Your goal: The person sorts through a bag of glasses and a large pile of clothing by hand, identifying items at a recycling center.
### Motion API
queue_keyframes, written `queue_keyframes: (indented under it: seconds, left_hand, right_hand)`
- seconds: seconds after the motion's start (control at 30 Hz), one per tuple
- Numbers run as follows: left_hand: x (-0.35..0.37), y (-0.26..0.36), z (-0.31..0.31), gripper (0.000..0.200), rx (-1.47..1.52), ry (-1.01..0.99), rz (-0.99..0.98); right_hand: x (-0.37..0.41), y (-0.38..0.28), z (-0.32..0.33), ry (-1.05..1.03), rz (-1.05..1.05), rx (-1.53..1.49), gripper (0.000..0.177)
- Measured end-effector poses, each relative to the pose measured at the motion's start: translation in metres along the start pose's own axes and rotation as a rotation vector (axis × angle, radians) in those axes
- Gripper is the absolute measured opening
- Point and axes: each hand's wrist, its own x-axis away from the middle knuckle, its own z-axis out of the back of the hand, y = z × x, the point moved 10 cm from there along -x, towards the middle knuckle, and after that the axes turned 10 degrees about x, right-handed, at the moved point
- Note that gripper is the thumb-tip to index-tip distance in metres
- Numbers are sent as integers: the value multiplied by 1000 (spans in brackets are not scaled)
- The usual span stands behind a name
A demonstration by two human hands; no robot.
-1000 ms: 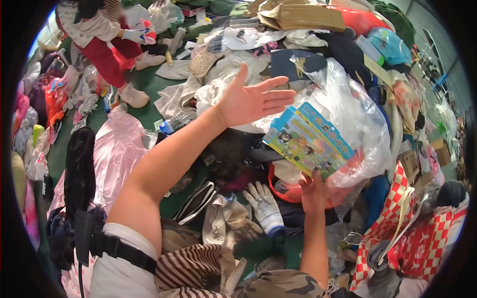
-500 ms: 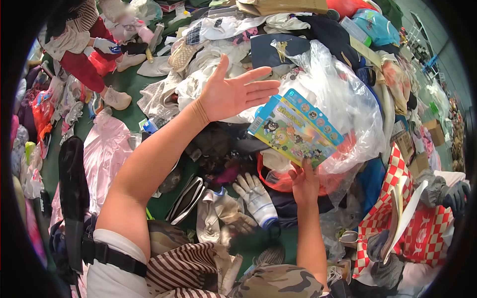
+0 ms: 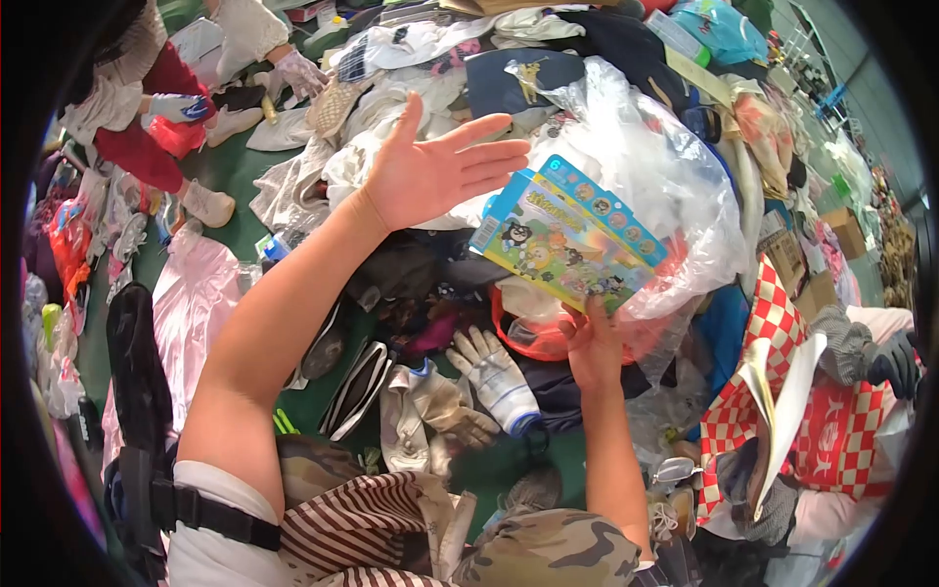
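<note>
Head view: right hand (image 3: 592,347) pinches booklets (image 3: 562,245) by their lower edge, frame centre, long axis running upper left to lower right. Left hand (image 3: 430,171) flat, fingers spread, just upper left of them.

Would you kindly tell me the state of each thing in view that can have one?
left hand: open, fingers extended, empty.
cartoon booklets: shut, slightly fanned, held up.
right hand: closed on the cartoon booklets' lower edge.
clear plastic bag: crumpled, bulging with contents.
white work glove: unworn, lying on the pile.
</note>
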Motion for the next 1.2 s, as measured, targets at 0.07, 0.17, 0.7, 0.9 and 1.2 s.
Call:
queue_keyframes:
  seconds: [0.07,0.17,0.7,0.9,1.2]
  left_hand:
    - [0,-1,-2,86,-11,1,-9]
    - [-2,1,-5,83,-50,-11,-24]
    - [-5,-21,-3,78,-52,100,-3]
    - [-4,-38,6,76,-137,231,34]
    - [-1,-65,11,55,-478,353,187]
  right_hand:
    - [1,1,1,-80,-13,-23,36]
    - [10,-32,13,53,110,-22,36]
    - [22,-79,122,229,267,-211,22]
    - [41,-98,115,141,370,-396,27]
    - [181,78,103,217,-289,207,24]
